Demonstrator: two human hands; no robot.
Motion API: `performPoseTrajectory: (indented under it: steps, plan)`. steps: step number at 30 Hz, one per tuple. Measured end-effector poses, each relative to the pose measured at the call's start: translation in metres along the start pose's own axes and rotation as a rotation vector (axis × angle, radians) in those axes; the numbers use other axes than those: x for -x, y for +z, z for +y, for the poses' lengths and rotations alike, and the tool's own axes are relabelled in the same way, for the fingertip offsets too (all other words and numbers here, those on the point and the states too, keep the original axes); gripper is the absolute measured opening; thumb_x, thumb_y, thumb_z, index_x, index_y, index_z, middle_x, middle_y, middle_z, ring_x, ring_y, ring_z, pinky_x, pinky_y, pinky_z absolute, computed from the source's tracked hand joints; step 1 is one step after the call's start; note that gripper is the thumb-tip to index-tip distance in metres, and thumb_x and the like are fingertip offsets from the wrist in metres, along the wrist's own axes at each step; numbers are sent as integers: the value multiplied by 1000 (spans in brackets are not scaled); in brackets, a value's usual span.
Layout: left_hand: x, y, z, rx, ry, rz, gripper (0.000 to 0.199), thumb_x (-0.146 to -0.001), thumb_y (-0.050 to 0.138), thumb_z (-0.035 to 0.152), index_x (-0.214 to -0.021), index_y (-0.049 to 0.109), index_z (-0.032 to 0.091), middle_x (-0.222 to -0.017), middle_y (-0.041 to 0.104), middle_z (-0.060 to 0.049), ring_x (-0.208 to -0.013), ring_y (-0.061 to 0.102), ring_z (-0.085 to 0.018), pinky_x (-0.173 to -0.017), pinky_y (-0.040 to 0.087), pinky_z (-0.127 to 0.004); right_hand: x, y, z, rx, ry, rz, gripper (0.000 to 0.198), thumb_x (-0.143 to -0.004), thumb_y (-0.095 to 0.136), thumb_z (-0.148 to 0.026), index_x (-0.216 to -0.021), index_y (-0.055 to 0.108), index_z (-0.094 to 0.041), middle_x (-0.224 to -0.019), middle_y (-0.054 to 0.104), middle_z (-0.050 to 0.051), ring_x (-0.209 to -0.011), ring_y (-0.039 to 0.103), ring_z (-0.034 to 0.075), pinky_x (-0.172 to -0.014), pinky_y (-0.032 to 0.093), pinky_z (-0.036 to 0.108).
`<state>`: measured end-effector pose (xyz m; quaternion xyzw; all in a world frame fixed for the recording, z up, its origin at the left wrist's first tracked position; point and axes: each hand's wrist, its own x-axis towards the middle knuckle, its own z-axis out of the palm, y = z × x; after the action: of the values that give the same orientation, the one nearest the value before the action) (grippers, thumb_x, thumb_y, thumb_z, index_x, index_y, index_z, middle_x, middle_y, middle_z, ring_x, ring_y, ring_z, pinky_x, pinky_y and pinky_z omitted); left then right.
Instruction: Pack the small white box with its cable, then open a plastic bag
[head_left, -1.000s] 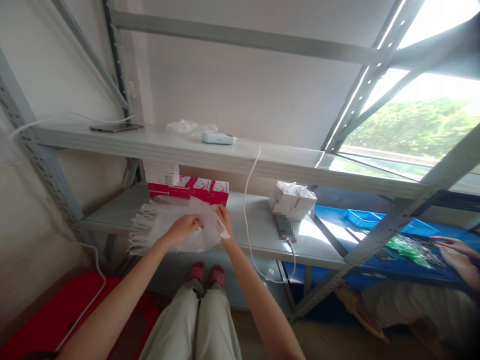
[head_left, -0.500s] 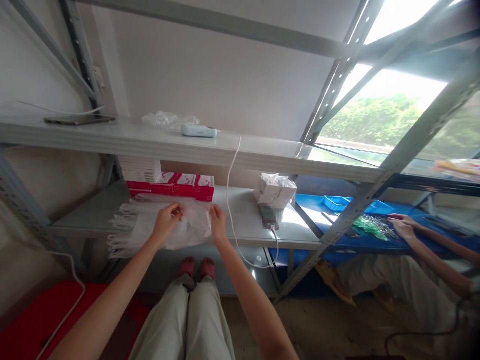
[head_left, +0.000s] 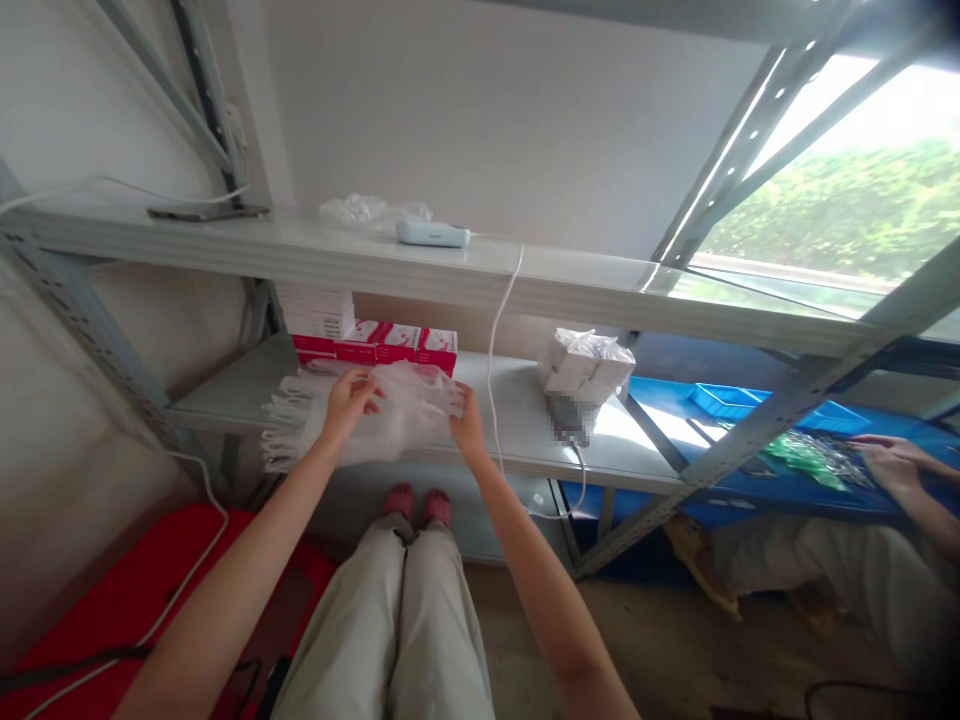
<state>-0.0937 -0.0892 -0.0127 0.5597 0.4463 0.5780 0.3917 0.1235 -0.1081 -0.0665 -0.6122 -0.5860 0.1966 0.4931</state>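
Observation:
A heap of thin, translucent white plastic bags [head_left: 409, 420] lies on the lower grey shelf [head_left: 517, 430]. My left hand [head_left: 349, 400] rests on the heap's top, fingers pinching the film. My right hand [head_left: 469, 425] grips the heap's right edge. Just behind the bags a row of red and white boxes [head_left: 375, 345] stands against the wall, with a stack of white boxes [head_left: 315, 312] on its left.
A white cable [head_left: 495, 340] hangs from a small white device [head_left: 433, 233] on the upper shelf. A bagged bundle of white boxes [head_left: 585, 375] sits to the right. Further right, another person's hand [head_left: 889, 460] works at a blue surface [head_left: 675, 410] with green bags.
My right hand has slid from the top right of the bags down to their right edge, and my left hand has shifted a little up the heap. The camera swung.

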Motion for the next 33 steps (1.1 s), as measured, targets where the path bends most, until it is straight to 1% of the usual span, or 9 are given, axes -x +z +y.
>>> performPoseTrajectory:
  steps: [4,12,17,20,24,27,29,31,33]
  plan:
    - [-13,-22,-1,-130,77,198,28,-67,60,42,-83,52,20,-59,60,4,-38,49,-11,-42,38,-22,-13,-22,9,56,38,-39,65,-66,39,1,-128,48,-17,-121,60,11,-92,66,16,-70,52,25]
    - [-6,6,-5,-82,-66,-20,26,-67,58,43,-75,51,19,-61,63,0,-42,55,-13,-43,41,-22,29,-18,-43,641,-498,-62,38,-93,48,-27,-130,49,-19,-124,59,13,-118,49,25,-101,33,43]
    - [-15,12,-8,-65,-85,57,20,-71,50,39,-70,50,19,-65,63,-1,-42,55,-13,-43,41,-22,25,-32,-40,938,-524,-382,30,-94,44,-16,-120,59,-20,-100,68,9,-96,59,22,-88,38,36]
    - [-27,7,-14,-178,-63,124,18,-75,45,36,-71,50,20,-69,63,-2,-46,57,-14,-47,45,-24,23,-53,-38,1062,-491,-314,29,-93,40,-11,-109,64,-17,-97,68,12,-96,59,23,-89,37,38]
    - [-23,11,-17,-552,85,222,20,-80,44,29,-89,58,18,-84,67,-9,-74,66,-25,-75,52,-39,21,-79,-47,1084,-445,-115,31,-93,39,-10,-109,65,-17,-102,67,14,-100,56,25,-93,37,43]
    - [0,27,-18,-808,416,362,37,-78,49,19,-113,54,11,-119,59,-21,-109,57,-34,-101,36,-56,18,-90,-48,1051,-499,-126,35,-92,40,-9,-111,66,-20,-111,67,11,-115,52,26,-108,25,53]
    - [18,43,-23,-852,718,228,36,-78,48,13,-113,55,13,-125,56,-20,-116,54,-32,-108,27,-57,17,-92,-44,1039,-571,-172,36,-92,41,-9,-112,67,-23,-122,64,8,-128,43,26,-114,9,61]
    - [32,59,-29,-818,948,-141,29,-81,44,10,-105,59,17,-117,61,-15,-110,57,-27,-107,32,-50,18,-91,-37,1036,-635,-235,35,-91,44,-9,-111,68,-25,-129,61,6,-136,37,26,-114,0,65]
    - [37,75,-34,-781,962,-488,27,-84,39,8,-99,60,18,-109,64,-14,-105,60,-25,-100,40,-44,20,-90,-31,1030,-669,-298,35,-90,44,-9,-110,69,-25,-130,61,5,-136,37,25,-114,-2,65]
